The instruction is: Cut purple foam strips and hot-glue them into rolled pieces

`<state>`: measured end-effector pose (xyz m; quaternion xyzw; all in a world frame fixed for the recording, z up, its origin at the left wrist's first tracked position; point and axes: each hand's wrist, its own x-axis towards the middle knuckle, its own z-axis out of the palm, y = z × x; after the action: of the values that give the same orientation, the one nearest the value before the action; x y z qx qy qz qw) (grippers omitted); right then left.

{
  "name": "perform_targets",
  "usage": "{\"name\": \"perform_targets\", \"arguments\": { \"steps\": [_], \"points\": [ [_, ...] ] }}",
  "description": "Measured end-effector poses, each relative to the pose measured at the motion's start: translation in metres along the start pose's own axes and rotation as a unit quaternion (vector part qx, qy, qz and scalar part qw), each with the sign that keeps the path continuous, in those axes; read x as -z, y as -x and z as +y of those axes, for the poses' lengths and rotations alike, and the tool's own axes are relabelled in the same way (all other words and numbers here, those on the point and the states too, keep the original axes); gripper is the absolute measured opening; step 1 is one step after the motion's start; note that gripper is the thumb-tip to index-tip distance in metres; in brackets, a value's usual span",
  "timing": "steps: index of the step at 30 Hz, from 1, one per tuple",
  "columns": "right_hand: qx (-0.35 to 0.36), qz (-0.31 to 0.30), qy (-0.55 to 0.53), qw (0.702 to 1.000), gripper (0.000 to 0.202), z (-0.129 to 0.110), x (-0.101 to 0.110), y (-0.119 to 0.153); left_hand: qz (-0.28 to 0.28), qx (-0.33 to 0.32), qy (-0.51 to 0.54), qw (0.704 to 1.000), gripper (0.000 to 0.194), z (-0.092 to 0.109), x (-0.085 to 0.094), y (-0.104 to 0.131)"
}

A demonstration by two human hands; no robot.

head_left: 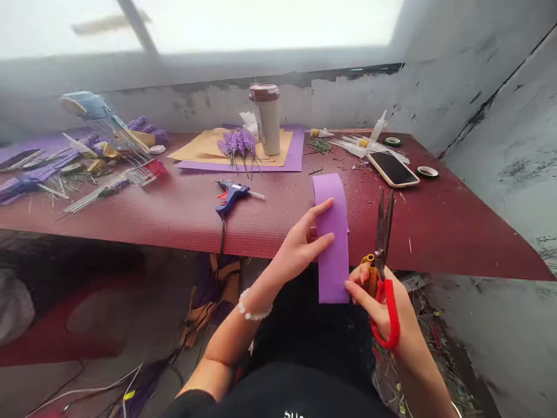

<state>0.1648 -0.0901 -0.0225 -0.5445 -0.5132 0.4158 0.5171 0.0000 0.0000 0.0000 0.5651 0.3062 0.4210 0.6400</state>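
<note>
A long purple paper strip point(333, 255) lies folded over at its top and hangs past the table's front edge. My left hand point(302, 241) grips its left side, thumb and forefinger on the front face. At the strip's lower right corner, my right hand point(378, 299) pinches the paper between thumb and finger. Red-handled scissors point(385, 278) hang on that same hand, blades pointing up and slightly apart, touching no paper. A small yellowish-brown item point(371, 276) sits by the fingers behind the scissors; what it is stays unclear.
On the red table point(183, 215) are a blue glue gun point(232, 196), purple flowers point(238, 144) on paper sheets, a cup point(267, 122), a phone point(393, 168), tape rolls point(427, 172) and glue bottles point(378, 125). A clear bottle point(108, 125) and flower supplies lie left.
</note>
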Motion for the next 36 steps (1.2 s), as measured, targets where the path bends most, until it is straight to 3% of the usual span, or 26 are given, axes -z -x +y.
{"name": "perform_targets", "arguments": {
  "steps": [6,12,20,28,32,36],
  "points": [
    [-0.034,-0.051,0.009,0.998,0.039,0.008,-0.005,0.007,0.008,-0.044,0.006,0.999,0.070,-0.006,0.004,-0.008],
    [-0.085,-0.009,-0.069,0.994,0.058,0.008,-0.007,-0.001,-0.006,-0.050,-0.006,0.999,0.073,-0.007,0.008,-0.010],
    [-0.015,0.028,-0.148,0.989,0.050,0.000,-0.007,-0.011,-0.060,-0.058,-0.012,0.996,0.080,-0.006,0.000,-0.002],
    [0.033,0.071,-0.112,0.991,0.049,-0.010,-0.009,-0.028,-0.072,-0.061,-0.072,0.993,0.083,-0.003,0.001,0.004],
    [0.029,0.065,-0.093,0.993,0.042,-0.004,-0.009,-0.026,-0.064,-0.121,-0.145,0.980,0.078,-0.003,0.005,0.003],
    [0.040,0.027,-0.054,0.997,0.042,0.003,-0.006,-0.022,-0.093,-0.136,-0.143,0.976,0.079,-0.005,0.008,0.002]
  ]
}}
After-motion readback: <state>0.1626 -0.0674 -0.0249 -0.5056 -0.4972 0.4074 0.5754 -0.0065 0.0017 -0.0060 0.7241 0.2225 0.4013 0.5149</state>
